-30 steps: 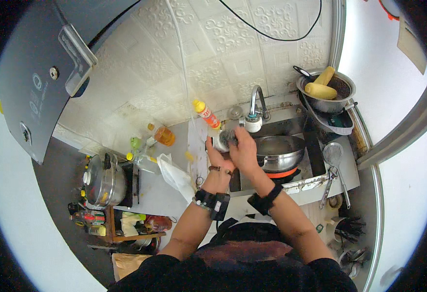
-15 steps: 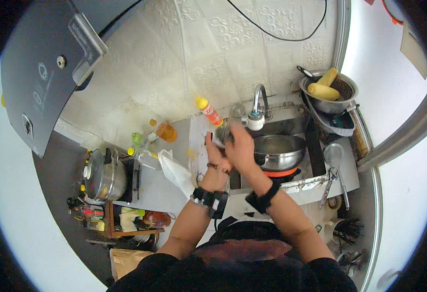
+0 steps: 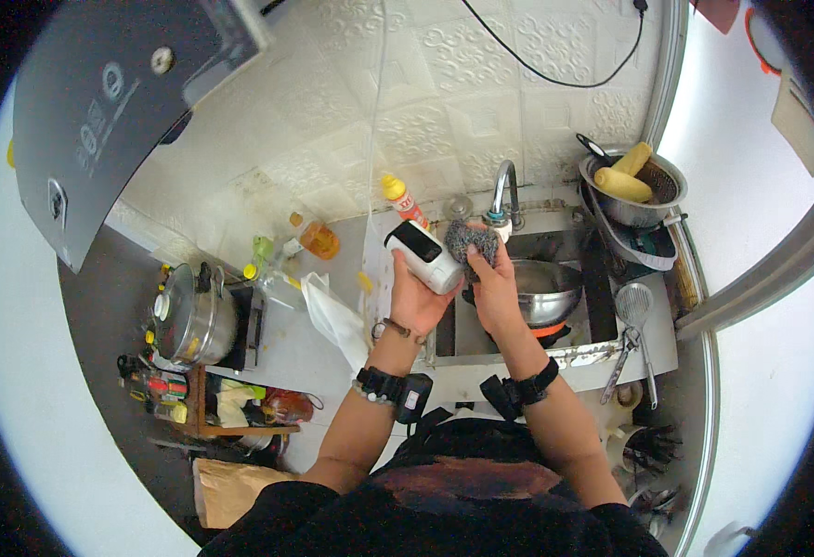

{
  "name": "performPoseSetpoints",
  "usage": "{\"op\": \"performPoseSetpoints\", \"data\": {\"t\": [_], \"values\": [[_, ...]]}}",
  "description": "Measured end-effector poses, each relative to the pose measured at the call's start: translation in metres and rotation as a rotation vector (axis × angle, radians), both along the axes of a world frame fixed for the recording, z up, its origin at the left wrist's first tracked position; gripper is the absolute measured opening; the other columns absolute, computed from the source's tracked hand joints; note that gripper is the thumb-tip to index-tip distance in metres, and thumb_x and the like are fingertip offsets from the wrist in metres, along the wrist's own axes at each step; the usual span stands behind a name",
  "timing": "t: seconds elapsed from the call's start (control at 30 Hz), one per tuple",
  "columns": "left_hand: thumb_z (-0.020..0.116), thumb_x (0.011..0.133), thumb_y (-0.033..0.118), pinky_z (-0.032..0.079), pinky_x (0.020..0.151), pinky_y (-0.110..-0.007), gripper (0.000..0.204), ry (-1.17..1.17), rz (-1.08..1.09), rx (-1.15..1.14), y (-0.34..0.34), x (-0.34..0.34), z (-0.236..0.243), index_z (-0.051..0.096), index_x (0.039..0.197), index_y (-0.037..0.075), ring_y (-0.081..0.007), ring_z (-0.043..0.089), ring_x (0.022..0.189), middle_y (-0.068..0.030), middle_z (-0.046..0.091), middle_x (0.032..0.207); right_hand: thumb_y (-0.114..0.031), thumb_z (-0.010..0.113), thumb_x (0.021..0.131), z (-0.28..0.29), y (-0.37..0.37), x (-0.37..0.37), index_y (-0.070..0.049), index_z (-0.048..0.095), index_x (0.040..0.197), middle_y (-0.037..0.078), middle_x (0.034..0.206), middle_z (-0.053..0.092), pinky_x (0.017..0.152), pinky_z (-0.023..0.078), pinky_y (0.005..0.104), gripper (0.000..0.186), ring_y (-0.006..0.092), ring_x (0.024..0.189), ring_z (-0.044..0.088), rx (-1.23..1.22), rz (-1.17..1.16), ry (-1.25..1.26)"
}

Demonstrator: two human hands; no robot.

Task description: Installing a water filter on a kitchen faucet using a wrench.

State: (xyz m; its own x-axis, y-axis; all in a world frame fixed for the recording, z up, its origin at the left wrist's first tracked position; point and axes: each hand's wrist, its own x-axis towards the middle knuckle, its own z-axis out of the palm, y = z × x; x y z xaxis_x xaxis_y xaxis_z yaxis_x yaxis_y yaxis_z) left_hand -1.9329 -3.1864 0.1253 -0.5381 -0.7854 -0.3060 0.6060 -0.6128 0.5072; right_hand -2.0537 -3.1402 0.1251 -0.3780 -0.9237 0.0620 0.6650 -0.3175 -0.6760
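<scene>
My left hand (image 3: pixel 418 299) is closed around a white cylindrical device with a glossy black panel (image 3: pixel 423 257), held tilted above the counter beside the sink. Just to its right, my right hand (image 3: pixel 495 295) pinches a grey steel wool scourer (image 3: pixel 472 243), thumb on its near side. The scourer is close to the device's right side; whether they touch I cannot tell. Behind the scourer rises the curved metal faucet (image 3: pixel 506 181), its white fitting partly hidden. A steel pot (image 3: pixel 548 295) stands in the sink (image 3: pixel 602 306), on something orange, right of my right hand.
A yellow-capped red bottle (image 3: pixel 405 200) and an amber oil bottle (image 3: pixel 316 237) stand near the wall. A white plastic bag (image 3: pixel 332 320) lies on the left counter. Corn cobs (image 3: pixel 622 185) fill a colander at right, beyond a skimmer (image 3: pixel 634 306). A lidded pot (image 3: pixel 204 320) sits far left.
Both hands were blurred and close together; now they are slightly apart, the device lying tilted in the left and the scourer in the right. The view has shifted slightly.
</scene>
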Motion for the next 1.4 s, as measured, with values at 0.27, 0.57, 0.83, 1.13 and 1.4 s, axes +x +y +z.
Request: {"op": "performPoseSetpoints", "data": {"t": [0.27, 0.57, 0.83, 1.13, 1.4], "values": [[0.052, 0.086, 0.051, 0.05, 0.081, -0.037, 0.048, -0.038, -0.005, -0.108, -0.014, 0.003, -0.017, 0.049, 0.117, 0.014, -0.0213, 0.061, 0.091, -0.0051, 0.061, 0.104, 0.001, 0.054, 0.086, 0.004, 0.004, 0.012, -0.006, 0.05, 0.116, 0.004, 0.11, 0.056, 0.089, 0.04, 0.028, 0.031, 0.0139, 0.102, 0.052, -0.004, 0.039, -0.143], [0.049, 0.087, 0.052, 0.05, 0.075, -0.032, 0.048, -0.212, 0.22, -0.177, -0.012, -0.017, -0.005, 0.054, 0.108, 0.01, -0.0171, 0.061, 0.086, -0.0023, 0.061, 0.097, 0.007, 0.06, 0.064, 0.018, -0.003, 0.014, 0.0, 0.053, 0.094, 0.017, 0.095, 0.046, 0.08, 0.038, 0.0415, 0.032, 0.0356, 0.093, 0.045, 0.114, -0.331, 1.098], [0.038, 0.09, 0.058, 0.045, 0.083, -0.033, 0.061, -0.248, 0.196, -0.265, 0.002, -0.02, 0.013, 0.047, 0.122, 0.007, -0.0178, 0.056, 0.098, -0.0048, 0.055, 0.113, -0.001, 0.065, 0.069, 0.018, -0.019, 0.008, 0.002, 0.053, 0.092, 0.016, 0.086, 0.049, 0.075, 0.042, 0.0375, 0.026, 0.0348, 0.083, 0.05, 0.104, -0.438, 1.182], [0.036, 0.086, 0.064, 0.053, 0.069, -0.041, 0.058, -0.179, 0.098, -0.176, 0.002, -0.003, 0.026, 0.047, 0.115, 0.015, -0.0203, 0.062, 0.084, -0.0041, 0.058, 0.091, -0.002, 0.06, 0.081, 0.021, -0.04, -0.035, -0.002, 0.057, 0.098, 0.002, 0.086, 0.06, 0.069, 0.043, 0.0253, 0.017, 0.0115, 0.075, 0.053, 0.142, -0.129, 0.548], [0.049, 0.089, 0.049, 0.042, 0.084, -0.027, 0.053, -0.329, 0.204, -0.343, -0.011, -0.007, 0.005, 0.05, 0.118, 0.004, -0.016, 0.054, 0.098, -0.0039, 0.055, 0.109, 0.005, 0.061, 0.072, 0.025, -0.018, 0.017, 0.001, 0.053, 0.098, 0.014, 0.09, 0.047, 0.075, 0.042, 0.0323, 0.028, 0.028, 0.086, 0.051, 0.074, -0.39, 1.075]]}}
